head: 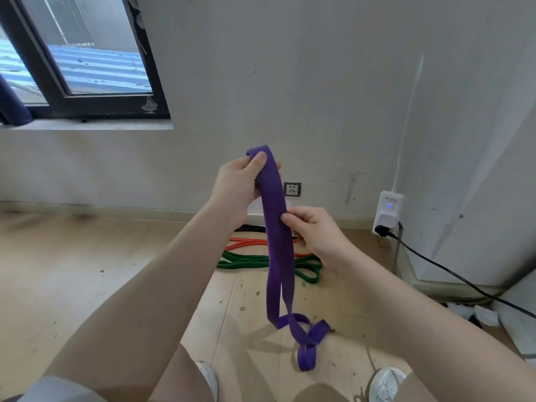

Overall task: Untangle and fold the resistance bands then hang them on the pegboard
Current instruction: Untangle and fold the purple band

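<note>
White sneakers (pixel 387 382) sit at the bottom of my view, on a pale wood-plank floor (pixel 87 271) flecked with dark marks. I take the wall socket (pixel 292 189) as my landmark.

Just left of the socket and above it, my left hand (pixel 240 184) has its grip clamped on the top fold of the purple band (pixel 278 250), thumb pressed over the flat, matte fabric-like strap. Below and right of the socket, my right hand (pixel 316 236) pinches the same strap at its edge, fingers curled round it. From there the band hangs as 2 flat layers, then twists into a loose knot of loops near the floor, well below the socket.

On the floor under the socket lie 3 more bands: a black one (pixel 252 228) closest to the wall, an orange one (pixel 249 242) next, then a green one (pixel 290 264) in long, narrow loops.

Right of the socket, a white plug-in unit (pixel 388 211) with a blue light carries a black cable (pixel 452 274). Far left, above the socket, a dark-framed window (pixel 87 68) is set in the grey wall.
</note>
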Tool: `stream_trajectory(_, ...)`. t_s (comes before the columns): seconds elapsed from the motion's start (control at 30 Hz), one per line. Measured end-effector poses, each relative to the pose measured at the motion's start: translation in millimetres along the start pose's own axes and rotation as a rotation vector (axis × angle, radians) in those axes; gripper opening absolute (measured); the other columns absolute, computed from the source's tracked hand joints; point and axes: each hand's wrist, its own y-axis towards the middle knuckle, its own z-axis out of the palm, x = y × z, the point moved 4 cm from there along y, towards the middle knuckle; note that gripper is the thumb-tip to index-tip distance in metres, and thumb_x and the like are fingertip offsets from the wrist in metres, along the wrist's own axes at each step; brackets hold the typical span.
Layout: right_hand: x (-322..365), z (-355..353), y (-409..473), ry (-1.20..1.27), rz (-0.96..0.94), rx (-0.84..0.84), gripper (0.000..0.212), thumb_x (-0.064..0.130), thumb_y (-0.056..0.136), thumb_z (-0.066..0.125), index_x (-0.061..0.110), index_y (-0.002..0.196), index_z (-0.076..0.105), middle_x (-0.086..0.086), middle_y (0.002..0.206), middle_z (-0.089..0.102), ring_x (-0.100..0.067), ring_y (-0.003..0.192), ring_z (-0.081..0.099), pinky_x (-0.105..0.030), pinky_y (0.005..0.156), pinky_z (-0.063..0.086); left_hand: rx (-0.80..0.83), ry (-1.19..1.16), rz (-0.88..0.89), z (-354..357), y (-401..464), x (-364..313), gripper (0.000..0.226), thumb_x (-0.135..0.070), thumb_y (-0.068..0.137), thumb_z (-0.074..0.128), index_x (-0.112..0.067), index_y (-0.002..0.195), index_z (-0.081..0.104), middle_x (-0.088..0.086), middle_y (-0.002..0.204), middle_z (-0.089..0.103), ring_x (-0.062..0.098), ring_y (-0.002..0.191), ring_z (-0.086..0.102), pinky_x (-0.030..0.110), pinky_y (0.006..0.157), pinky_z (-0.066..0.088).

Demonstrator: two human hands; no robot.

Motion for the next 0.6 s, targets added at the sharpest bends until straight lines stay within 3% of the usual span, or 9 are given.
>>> stream_trajectory(0.13, -4.9, -2.7, 7.8, 0.328, 0.114, -0.142, 0.016, 0.014, 0.095, 0.05, 0.007, 0.097, 0.065, -0.002, 0.06, 0.051, -0.007, 0.047, 0.045, -0.018, 0.047, 0.044, 0.05, 0.153, -0.248, -10.3, -8.2, 37.0, 0.046, -0.045, 0.097, 0.038, -0.008, 0.112, 0.06, 0.004, 0.099, 0.07, 0.019, 0.096, 0.065, 0.036, 0.093, 0.048)
stream_trajectory(0.23, -10.4, -3.3, 12.8, 0.493, 0.199, -0.189, 0.01, 0.012, 0.093, 0.054, 0.008, 0.094, 0.063, 0.0, 0.059, 0.053, -0.003, 0.043, 0.048, -0.014, 0.044, 0.046, 0.091, 0.31, -0.103, -18.9, -32.6, 66.5, 0.03, -0.033, 0.096, 0.045, -0.011, 0.112, 0.059, 0.0, 0.098, 0.07, 0.015, 0.094, 0.066, 0.03, 0.086, 0.052)
stream_trajectory(0.33, -18.8, 1.3, 13.3, 0.545, 0.262, -0.207, 0.006, 0.011, 0.09, 0.058, 0.008, 0.092, 0.063, -0.002, 0.063, 0.059, -0.003, 0.044, 0.054, -0.014, 0.044, 0.047, 0.048, 0.317, 0.044, -26.3, -41.8, 79.1, 0.019, -0.018, 0.091, 0.058, -0.014, 0.109, 0.064, -0.003, 0.097, 0.07, 0.006, 0.089, 0.066, 0.016, 0.075, 0.053)
stream_trajectory(0.43, -20.4, 2.7, 13.3, 0.644, 0.304, -0.262, 0.009, 0.012, 0.087, 0.062, 0.005, 0.094, 0.063, -0.004, 0.069, 0.061, -0.004, 0.042, 0.054, -0.014, 0.043, 0.047, 0.013, 0.251, 0.066, -23.2, -43.8, 84.5, 0.021, -0.012, 0.088, 0.062, -0.014, 0.108, 0.065, -0.002, 0.097, 0.071, 0.006, 0.088, 0.067, 0.018, 0.078, 0.055)
stream_trajectory(0.6, -16.0, 6.6, 16.4, 0.624, 0.322, -0.279, 0.009, 0.013, 0.088, 0.062, 0.006, 0.082, 0.062, -0.001, 0.053, 0.057, -0.003, 0.037, 0.049, -0.014, 0.038, 0.045, -0.112, 0.116, -0.001, -15.6, -40.5, 88.6, 0.015, -0.013, 0.083, 0.069, -0.012, 0.097, 0.064, 0.005, 0.09, 0.072, 0.016, 0.083, 0.069, 0.024, 0.071, 0.058)
